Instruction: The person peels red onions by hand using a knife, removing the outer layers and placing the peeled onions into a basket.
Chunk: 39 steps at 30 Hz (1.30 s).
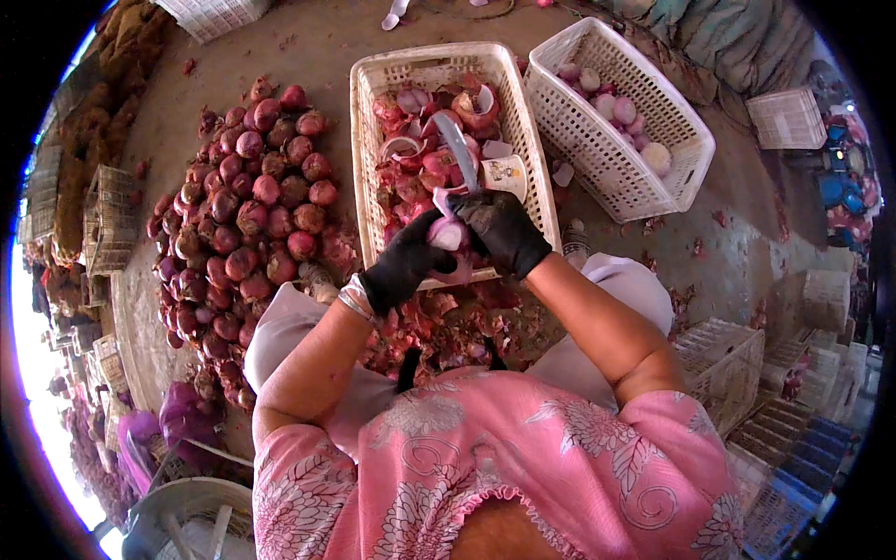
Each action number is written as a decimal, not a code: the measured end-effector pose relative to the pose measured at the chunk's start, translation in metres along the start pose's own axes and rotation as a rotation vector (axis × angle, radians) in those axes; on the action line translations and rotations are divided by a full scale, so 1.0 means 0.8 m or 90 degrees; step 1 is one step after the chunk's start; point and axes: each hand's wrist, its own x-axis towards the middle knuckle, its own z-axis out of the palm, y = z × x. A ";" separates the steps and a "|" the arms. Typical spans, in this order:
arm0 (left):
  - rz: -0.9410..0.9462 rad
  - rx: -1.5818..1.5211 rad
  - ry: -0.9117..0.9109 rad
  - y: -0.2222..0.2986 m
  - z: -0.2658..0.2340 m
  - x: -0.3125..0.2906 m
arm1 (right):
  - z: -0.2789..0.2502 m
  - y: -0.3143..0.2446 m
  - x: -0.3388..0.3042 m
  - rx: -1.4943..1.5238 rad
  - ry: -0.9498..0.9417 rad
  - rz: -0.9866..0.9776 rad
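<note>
Both of my hands wear black gloves and meet over the near end of a cream plastic crate (362, 140). My left hand (403, 267) is closed around a partly peeled red onion (448, 234), whose pale inside shows. Gripped in my right hand (505, 230) is a knife (456, 149), its curved blade pointing up and away over the crate. A strip of purple onion skin (450, 200) stands up from the onion beside the knife. Inside the crate lie red onions, loose skins and a white printed cup (505, 177); my hands hide part of its near end.
A large heap of unpeeled red onions (245, 201) covers the floor at left. To the right, a tilted white crate (611, 154) holds peeled onions (616, 107). Loose skins (429, 327) litter the floor between my legs. More crates (719, 359) stand at lower right.
</note>
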 end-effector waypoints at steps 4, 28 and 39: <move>-0.010 -0.126 0.013 0.026 -0.003 0.000 | -0.009 0.018 0.015 -0.148 -0.041 -0.213; 0.056 -0.419 -0.002 0.040 -0.025 0.012 | -0.091 0.018 0.024 0.134 0.014 -0.213; 0.305 0.507 0.025 0.043 -0.012 0.001 | -0.007 0.005 0.016 -0.106 -0.202 -0.244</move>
